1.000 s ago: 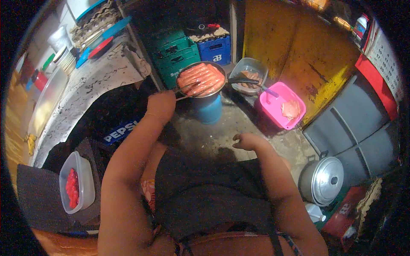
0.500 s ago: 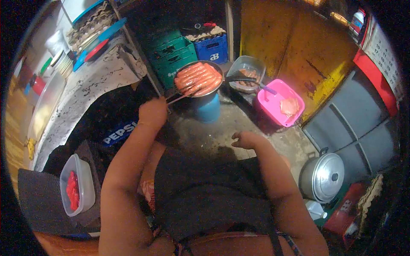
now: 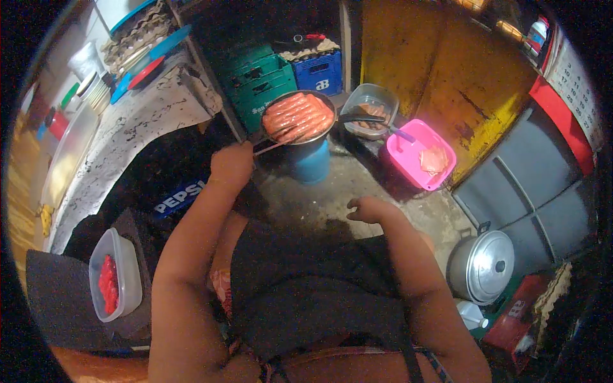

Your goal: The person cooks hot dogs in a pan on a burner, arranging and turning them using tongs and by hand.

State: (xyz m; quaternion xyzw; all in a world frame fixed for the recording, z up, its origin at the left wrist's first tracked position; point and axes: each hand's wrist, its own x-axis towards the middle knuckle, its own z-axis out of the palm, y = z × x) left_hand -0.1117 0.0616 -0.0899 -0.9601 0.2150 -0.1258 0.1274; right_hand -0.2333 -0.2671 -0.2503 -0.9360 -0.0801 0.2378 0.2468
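Gripping a utensil (image 3: 269, 148) near the pan rim (image 3: 313, 140), left hand (image 3: 232, 165) is closed; empty right hand (image 3: 365, 209) half-curls.

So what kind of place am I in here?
Probably a makeshift home or small eatery kitchen: a pan packed with sausages sits raised on a blue base, a lidded metal pot stands nearby, and bowls are stacked on the counter.

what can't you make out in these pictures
Head view: grip end of the thin pale utensil, hidden by the left hand.
Head view: floor of the round, black-handled pan, under reddish sausages.
Head view: inside of the silver metal pot, under its lid.
Head view: wording on the white plastic bottle, too small.
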